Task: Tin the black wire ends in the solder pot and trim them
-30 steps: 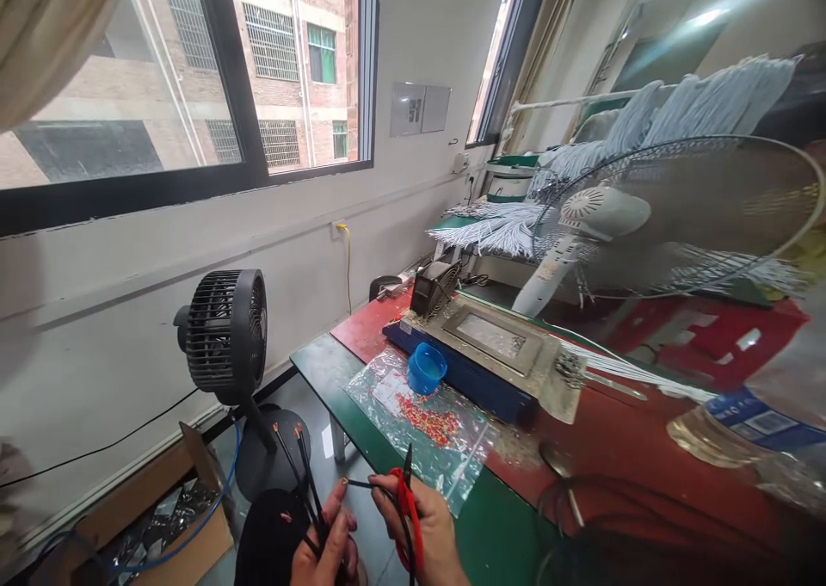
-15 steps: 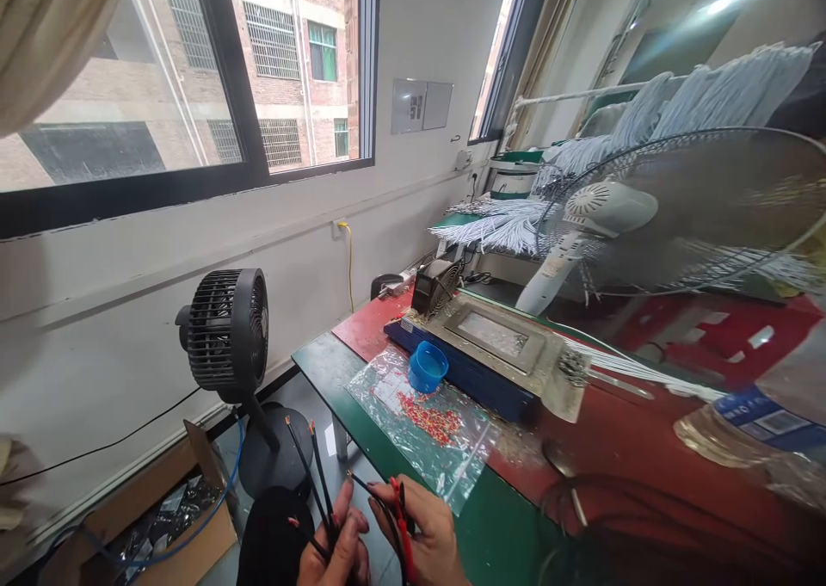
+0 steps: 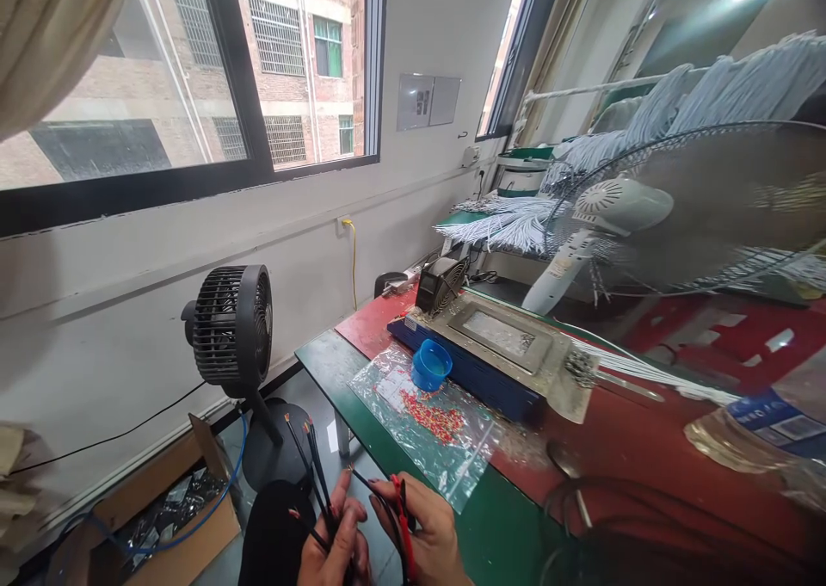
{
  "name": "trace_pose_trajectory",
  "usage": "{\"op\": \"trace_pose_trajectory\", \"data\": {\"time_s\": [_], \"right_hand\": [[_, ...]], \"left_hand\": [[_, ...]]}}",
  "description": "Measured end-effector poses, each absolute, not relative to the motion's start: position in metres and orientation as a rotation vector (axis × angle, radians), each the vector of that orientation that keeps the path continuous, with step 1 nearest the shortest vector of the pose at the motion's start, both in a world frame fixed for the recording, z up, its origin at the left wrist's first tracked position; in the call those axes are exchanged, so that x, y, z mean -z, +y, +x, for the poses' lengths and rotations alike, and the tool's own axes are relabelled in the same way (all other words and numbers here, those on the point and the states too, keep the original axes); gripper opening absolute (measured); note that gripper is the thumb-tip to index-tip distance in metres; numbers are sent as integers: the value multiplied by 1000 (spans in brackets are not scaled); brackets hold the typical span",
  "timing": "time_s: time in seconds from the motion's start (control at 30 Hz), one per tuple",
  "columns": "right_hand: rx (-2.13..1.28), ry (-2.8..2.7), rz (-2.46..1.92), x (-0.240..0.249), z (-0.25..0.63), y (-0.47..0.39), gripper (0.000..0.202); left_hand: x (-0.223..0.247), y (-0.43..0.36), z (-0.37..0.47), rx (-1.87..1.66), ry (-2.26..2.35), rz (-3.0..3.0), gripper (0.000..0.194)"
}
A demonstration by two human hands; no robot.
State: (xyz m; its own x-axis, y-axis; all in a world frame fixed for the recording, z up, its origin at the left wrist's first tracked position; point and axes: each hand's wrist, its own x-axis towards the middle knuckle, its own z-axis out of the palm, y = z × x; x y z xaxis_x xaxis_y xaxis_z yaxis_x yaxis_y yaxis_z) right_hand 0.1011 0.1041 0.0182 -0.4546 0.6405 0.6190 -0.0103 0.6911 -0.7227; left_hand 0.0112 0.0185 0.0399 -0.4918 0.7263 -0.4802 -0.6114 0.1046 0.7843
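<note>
Several black cables (image 3: 317,474) with bare copper ends fan up and leftward out of my left hand (image 3: 339,543), whose fingers are wrapped round them. My right hand (image 3: 429,526) is closed on a slim red-and-black tool (image 3: 403,517), its kind mostly hidden by the fingers. Another black cable (image 3: 374,490) runs between the two hands, its stripped tip close to my left index fingertip. On the table beyond lies a clear plastic bag (image 3: 387,422) with small red and yellow bits (image 3: 432,416) scattered on it.
A blue cup (image 3: 431,364) stands on the bag, against a blue-based solder pot (image 3: 490,345) with a small black fan. A white fan (image 3: 623,203) and a plastic bottle (image 3: 742,431) are at right. A black floor fan (image 3: 232,332) and a cardboard box (image 3: 206,504) stand left.
The view has shifted slightly, so the surroundings sit a little to the right. The cables in my left hand have closed up a little; both hands keep their hold.
</note>
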Motion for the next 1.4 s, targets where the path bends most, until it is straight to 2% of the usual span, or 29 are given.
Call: {"op": "trace_pose_trajectory", "data": {"time_s": [0.1,0.33,0.63,0.77,0.87,0.97,1.4], "right_hand": [[-828,-1913,-493,-19,102,103,13],[-821,-1914,-526,-19,102,104,13],[-843,-1894,-491,-14,102,104,12],[-1127,-1752,-664,-7,98,103,12],[-1549,-1561,-888,-7,96,104,30],[-1784,-1409,-972,-11,95,105,43],[-1864,-1421,-958,-8,92,97,46]], "left_hand": [[-42,19,12,-1640,1291,101,100],[-30,16,10,-1670,1339,90,82],[-28,14,8,-1568,1164,69,83],[-23,16,2,-1711,1270,-46,71],[-20,16,-4,-1751,1358,-122,58],[-23,16,-6,-1729,1402,-135,53],[-22,13,-3,-1727,1385,-155,46]]}}
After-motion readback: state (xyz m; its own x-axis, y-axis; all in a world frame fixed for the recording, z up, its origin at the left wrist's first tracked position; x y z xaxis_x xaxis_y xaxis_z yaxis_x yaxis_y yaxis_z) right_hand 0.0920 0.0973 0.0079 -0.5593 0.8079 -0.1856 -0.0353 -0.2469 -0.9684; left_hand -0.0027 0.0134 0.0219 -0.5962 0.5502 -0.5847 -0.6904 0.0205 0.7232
